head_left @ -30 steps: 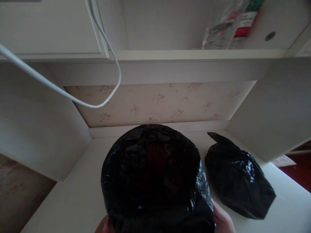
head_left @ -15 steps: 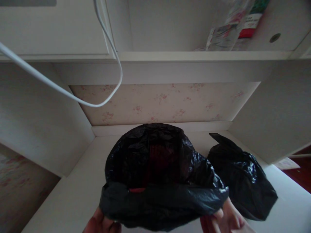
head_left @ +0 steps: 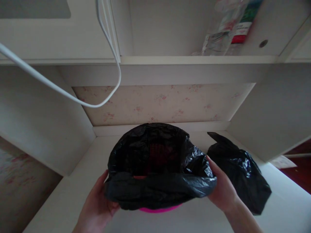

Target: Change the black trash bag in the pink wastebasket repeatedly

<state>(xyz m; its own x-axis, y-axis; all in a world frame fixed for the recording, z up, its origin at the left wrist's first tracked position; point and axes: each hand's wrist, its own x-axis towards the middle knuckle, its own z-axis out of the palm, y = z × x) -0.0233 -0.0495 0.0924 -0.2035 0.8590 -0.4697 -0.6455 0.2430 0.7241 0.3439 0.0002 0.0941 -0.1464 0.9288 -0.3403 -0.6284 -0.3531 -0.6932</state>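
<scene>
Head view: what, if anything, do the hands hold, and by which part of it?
The open bag, by the sides of its mouth: left hand at the left, right hand at the right. Whether they also grip the pink rim below is hidden.

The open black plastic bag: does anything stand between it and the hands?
Nothing visible does: the left hand and right hand both touch the open bag. The bunched black plastic bag lies to the right.

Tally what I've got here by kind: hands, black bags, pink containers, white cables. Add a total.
Hands: 2 (left hand, right hand)
Black bags: 2 (lining bag between your hands, second bag to the right)
Pink container: 1, mostly covered
White cable: 1
Total: 6
</scene>
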